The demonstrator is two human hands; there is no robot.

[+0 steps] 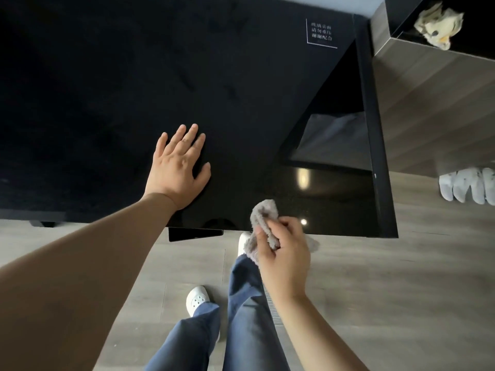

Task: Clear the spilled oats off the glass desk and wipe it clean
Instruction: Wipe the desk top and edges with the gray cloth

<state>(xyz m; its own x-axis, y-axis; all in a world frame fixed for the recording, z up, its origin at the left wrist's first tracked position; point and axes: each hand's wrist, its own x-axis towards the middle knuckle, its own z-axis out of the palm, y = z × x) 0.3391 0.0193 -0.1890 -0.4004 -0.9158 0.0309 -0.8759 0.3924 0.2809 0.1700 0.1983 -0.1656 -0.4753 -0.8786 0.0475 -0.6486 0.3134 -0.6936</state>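
The black glass desk (112, 84) fills the upper part of the view and looks glossy, with no oats that I can make out on it. My left hand (178, 170) lies flat on the glass near the front edge, fingers straight and spread. My right hand (285, 253) grips a crumpled grey cloth (263, 214) at the desk's front edge, to the right of the left hand. Part of the cloth hangs below the hand, over the floor.
A white printed notice (321, 34) sits at the desk's far right corner. A wood-faced cabinet (428, 108) stands to the right, with a crumpled pale rag (439, 24) on top. White slippers (468, 187) lie beside it. My legs and white shoes stand on the grey wood floor (388, 290).
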